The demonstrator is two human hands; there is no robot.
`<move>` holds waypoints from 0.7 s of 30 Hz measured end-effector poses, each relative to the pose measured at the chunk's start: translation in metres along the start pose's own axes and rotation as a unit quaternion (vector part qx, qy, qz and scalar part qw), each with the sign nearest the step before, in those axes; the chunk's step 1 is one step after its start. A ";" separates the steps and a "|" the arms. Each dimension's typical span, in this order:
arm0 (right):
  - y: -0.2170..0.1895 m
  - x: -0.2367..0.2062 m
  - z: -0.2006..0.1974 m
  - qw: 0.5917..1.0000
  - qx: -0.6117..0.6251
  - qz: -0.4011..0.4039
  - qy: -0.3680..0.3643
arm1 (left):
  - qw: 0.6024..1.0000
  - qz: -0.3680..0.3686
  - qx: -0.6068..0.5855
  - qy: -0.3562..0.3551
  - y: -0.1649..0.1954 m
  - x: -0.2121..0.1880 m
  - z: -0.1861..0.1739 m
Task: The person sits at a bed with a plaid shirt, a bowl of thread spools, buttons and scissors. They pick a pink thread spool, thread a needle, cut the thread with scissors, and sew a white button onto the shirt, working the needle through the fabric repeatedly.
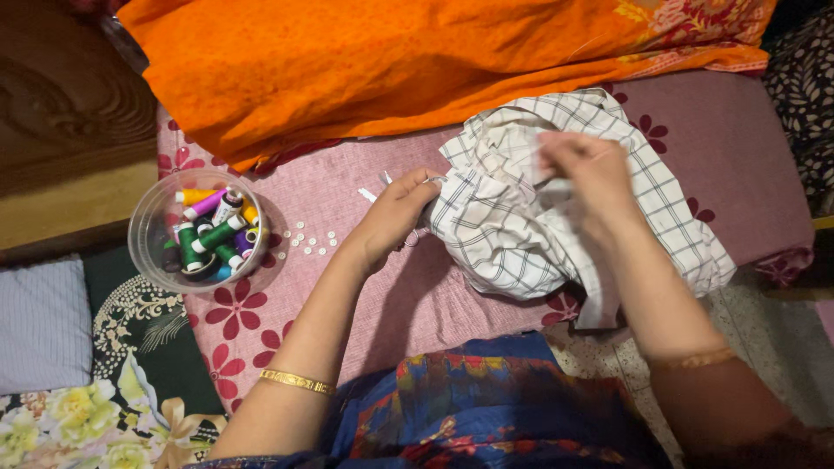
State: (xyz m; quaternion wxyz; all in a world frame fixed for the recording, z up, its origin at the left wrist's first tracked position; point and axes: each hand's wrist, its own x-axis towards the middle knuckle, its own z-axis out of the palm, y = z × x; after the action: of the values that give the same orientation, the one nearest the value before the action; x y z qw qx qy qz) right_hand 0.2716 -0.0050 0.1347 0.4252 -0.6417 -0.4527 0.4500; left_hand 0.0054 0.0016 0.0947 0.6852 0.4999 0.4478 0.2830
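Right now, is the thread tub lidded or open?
Open. The clear round tub has no lid on it; the coloured thread spools inside show uncovered from above.

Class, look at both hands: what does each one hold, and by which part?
The right hand pinches the checked cloth at a fold near its top. The left hand grips the cloth's left edge and seems to hold small scissors; their grip is hidden.
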 end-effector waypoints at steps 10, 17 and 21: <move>-0.020 -0.023 0.037 0.989 0.028 -0.004 -0.147 | 0.996 0.073 0.052 -0.002 0.002 0.000 0.013; -0.008 -0.027 0.046 0.966 0.159 0.125 -0.164 | 0.984 0.107 0.138 0.045 0.002 0.002 0.013; 0.003 -0.022 0.047 0.956 0.183 0.131 -0.190 | 0.954 0.170 0.205 0.138 0.002 -0.001 0.011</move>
State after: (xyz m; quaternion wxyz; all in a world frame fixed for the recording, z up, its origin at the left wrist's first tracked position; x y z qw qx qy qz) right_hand 0.2231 -0.0204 0.1249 0.3783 -0.5094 -0.3471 0.6906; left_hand 0.0147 -0.0031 0.0975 0.4419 0.6543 0.4945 0.3634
